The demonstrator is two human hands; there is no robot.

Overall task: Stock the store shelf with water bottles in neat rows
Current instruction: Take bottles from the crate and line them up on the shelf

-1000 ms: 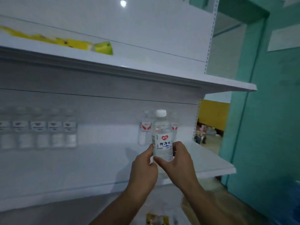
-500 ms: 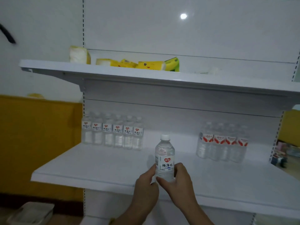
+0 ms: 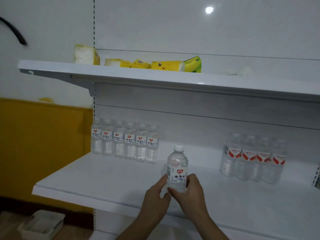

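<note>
Both hands hold one water bottle [image 3: 177, 168] upright over the middle of the lower shelf [image 3: 107, 181]. Left hand [image 3: 155, 196] pinches its lower left side, right hand [image 3: 191, 191] curls round the lower right. Cannot tell if the base touches the shelf. Row of matching bottles [image 3: 124, 142] at back left, red-label bottles [image 3: 252, 158] at right, well apart. Yellow packs [image 3: 152, 64] on upper shelf [image 3: 121, 75].

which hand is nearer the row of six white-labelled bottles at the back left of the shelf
Left. The left hand grips the clear white-capped water bottle on the side facing that row of six white-labelled bottles; the right hand holds the bottle's far side, farther right.
</note>
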